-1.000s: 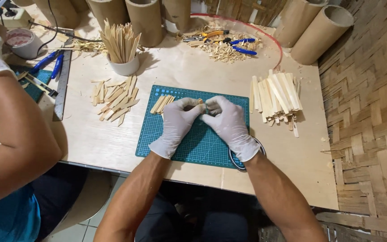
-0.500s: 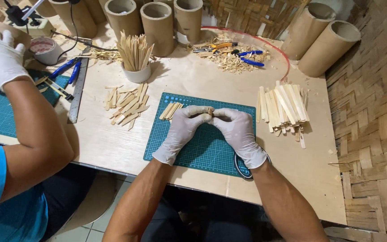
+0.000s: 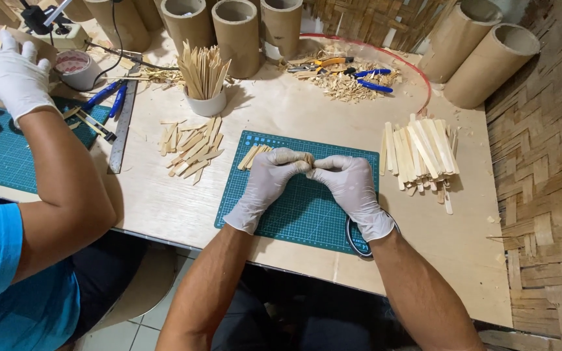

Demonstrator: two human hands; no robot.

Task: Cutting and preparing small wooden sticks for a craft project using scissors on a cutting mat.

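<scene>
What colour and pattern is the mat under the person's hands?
The cutting mat is dark teal-green with a fine pale grid, seen in the head view.

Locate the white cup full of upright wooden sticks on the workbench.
In the head view, the white cup stands left of centre at the back of the table, just in front of the cardboard tubes, beyond the loose sticks.

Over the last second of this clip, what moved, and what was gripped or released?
Very little changed. The left hand and right hand stay together over the green cutting mat, still pinching a small wooden stick between them; nothing was released. The co-worker's gloved hand remains at the far left. The stick piles lie unchanged.
</scene>
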